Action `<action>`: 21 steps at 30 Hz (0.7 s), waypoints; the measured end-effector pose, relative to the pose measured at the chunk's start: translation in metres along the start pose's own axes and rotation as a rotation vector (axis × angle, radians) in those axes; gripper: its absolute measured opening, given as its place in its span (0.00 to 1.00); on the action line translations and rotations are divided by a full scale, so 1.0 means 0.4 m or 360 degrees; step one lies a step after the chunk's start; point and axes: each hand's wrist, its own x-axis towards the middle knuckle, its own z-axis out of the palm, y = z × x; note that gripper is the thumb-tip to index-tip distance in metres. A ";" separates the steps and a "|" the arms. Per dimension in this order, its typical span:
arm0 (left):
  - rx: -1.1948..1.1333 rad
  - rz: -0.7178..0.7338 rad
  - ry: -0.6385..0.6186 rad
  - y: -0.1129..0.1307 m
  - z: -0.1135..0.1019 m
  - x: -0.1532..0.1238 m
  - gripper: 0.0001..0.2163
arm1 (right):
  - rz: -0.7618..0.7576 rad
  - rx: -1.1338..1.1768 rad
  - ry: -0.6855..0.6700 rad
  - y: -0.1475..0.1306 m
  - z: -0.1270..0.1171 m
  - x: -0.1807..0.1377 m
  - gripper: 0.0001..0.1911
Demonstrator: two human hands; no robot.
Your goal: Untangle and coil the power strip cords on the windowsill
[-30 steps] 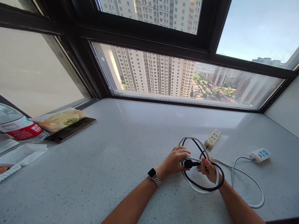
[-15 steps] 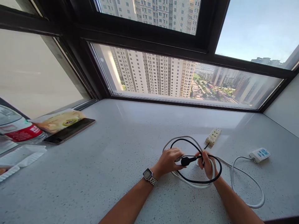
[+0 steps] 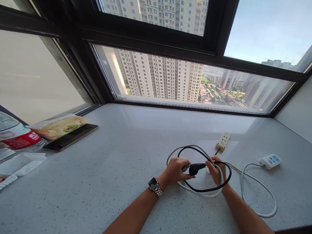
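A black plug (image 3: 194, 169) is held in my left hand (image 3: 177, 169), between thumb and fingers, with a greyish end beside it that I cannot make out. My right hand (image 3: 215, 169) is closed around the cords where they cross. A black cord (image 3: 207, 189) and a white cord (image 3: 170, 152) form loose loops about both hands. Just beyond my right hand lies a cream power strip (image 3: 223, 141), the black cord running to it. Farther right rests a white power strip (image 3: 271, 161) with blue sockets, its white cord curving across the counter.
On the speckled counter (image 3: 109, 169), at far left, are a phone (image 3: 70, 138), a soft yellow packet (image 3: 59, 126), a bottle with a red label (image 3: 20, 138) and a white tray (image 3: 23, 164). Dark-framed windows (image 3: 156, 53) rise behind; a wall (image 3: 297, 100) stands at right.
My right hand has shifted its hold on the cords, its fingers now more closed around them. The loops have moved slightly, and the cream power strip sits a little farther right.
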 end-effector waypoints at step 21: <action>0.0189 0.0369 0.0533 0.026 -0.003 0.009 0.09 | -0.0035 -0.0153 0.0626 -0.025 -0.002 0.034 0.24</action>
